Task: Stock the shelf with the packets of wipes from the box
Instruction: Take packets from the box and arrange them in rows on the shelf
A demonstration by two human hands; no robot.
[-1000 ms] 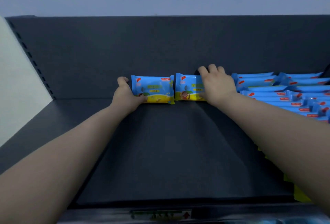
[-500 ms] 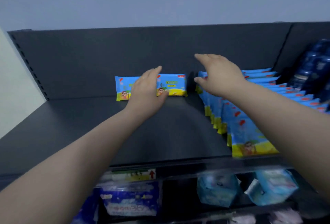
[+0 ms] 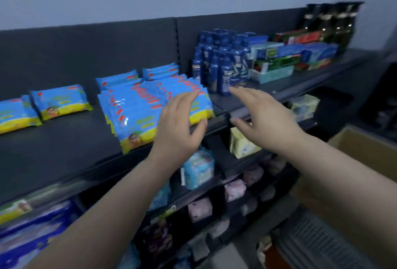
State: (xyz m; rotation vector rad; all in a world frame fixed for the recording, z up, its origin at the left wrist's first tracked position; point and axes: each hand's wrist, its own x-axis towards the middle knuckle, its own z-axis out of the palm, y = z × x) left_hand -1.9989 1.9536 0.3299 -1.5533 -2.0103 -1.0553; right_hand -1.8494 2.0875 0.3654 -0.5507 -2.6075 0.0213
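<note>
Two blue-and-yellow wipes packets stand against the dark shelf's point(image 3: 64, 146) back at the left, one point(image 3: 60, 101) whole, the other point(image 3: 15, 116) cut by the frame edge. Rows of the same packets point(image 3: 137, 105) fill the shelf's middle. My left hand point(image 3: 178, 125) hovers in front of those rows, fingers straight, holding nothing. My right hand point(image 3: 262, 116) is spread in the air to their right, also holding nothing. The cardboard box point(image 3: 365, 150) shows at the right edge, its inside hidden.
Dark blue bottles point(image 3: 223, 64) and boxed goods point(image 3: 285, 58) stand further right on the top shelf. Lower shelves hold pale tissue and pad packs point(image 3: 197, 167). A grey grate point(image 3: 318, 240) lies on the floor at lower right.
Both hands let go of the two packets at the shelf's back and pulled away to the right. The view swung right, bringing the bottles, lower shelves and box into sight.
</note>
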